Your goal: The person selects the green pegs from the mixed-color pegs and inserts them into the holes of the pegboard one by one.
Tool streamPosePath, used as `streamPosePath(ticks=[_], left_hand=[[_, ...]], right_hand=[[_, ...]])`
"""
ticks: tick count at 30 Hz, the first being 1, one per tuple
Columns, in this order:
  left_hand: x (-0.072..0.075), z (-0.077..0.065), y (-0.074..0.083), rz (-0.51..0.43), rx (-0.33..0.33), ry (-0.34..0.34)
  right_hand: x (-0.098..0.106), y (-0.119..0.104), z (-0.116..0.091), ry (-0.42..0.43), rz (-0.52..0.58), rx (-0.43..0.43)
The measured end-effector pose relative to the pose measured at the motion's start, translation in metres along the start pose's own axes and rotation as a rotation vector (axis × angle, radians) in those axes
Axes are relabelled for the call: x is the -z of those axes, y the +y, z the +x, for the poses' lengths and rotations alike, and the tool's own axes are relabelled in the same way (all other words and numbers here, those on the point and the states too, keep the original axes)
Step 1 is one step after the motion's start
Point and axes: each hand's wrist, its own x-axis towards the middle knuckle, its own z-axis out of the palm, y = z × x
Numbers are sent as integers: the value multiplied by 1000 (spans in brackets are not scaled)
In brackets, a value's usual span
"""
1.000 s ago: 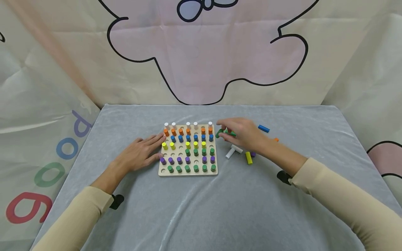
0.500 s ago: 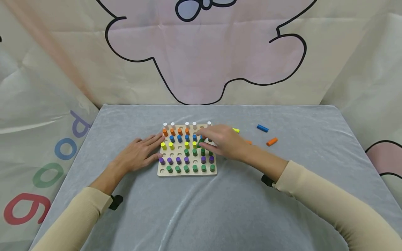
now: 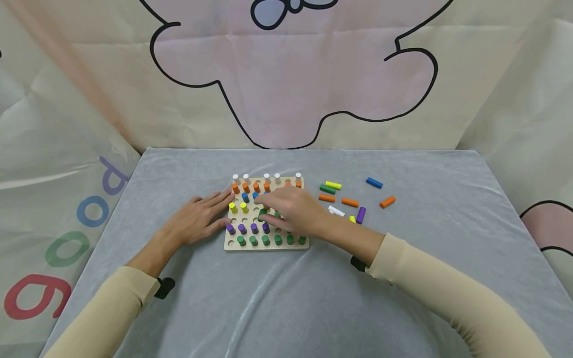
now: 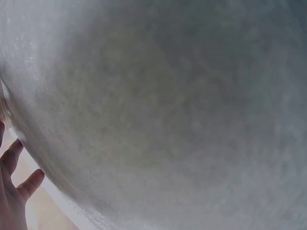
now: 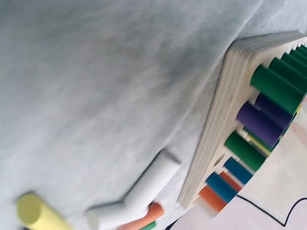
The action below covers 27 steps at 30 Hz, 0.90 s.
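Observation:
A pale wooden pegboard [image 3: 268, 249] holds rows of coloured pegs in white, orange, blue, yellow, green and purple, with some bare holes between them. The left hand [image 3: 196, 220] rests at the board's left edge, fingers extended and touching it; its fingers show at the lower left of the left wrist view. Over the middle of the board, the right hand [image 3: 295, 208] pinches a green peg [image 3: 261, 214] between thumb and fingers, above the left part of the green row. That hand hides several pegs behind it. Whether the peg touches a hole cannot be seen.
Right of the board lie loose pegs: blue [image 3: 374, 182], orange [image 3: 387, 202], yellow [image 3: 333, 185], green [image 3: 327, 189], purple [image 3: 360, 215] and white [image 5: 153, 177], among others. Grey cloth [image 3: 286, 308] covers the table. A printed curtain [image 3: 286, 74] stands behind.
The right hand has moved left from the loose pegs to over the board, carrying the green peg with it. The left hand has stayed at the board's edge.

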Motion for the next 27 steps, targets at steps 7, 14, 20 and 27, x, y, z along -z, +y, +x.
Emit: streamPosePath(ticks=[7,14,20,27], left_hand=[[1,1,0,-8,-4,7],[2,0,-1,-13,-9,11],[1,-1,-2,-16,-5,11],[-1,-1,-3,-18,-16,19]], right_hand=[[-10,-8,8,-21,17,12],[-20,-18,14,-37,22,11],[-32,-23,20,-48,60,18],[-41,-27,25,-28,71,38]])
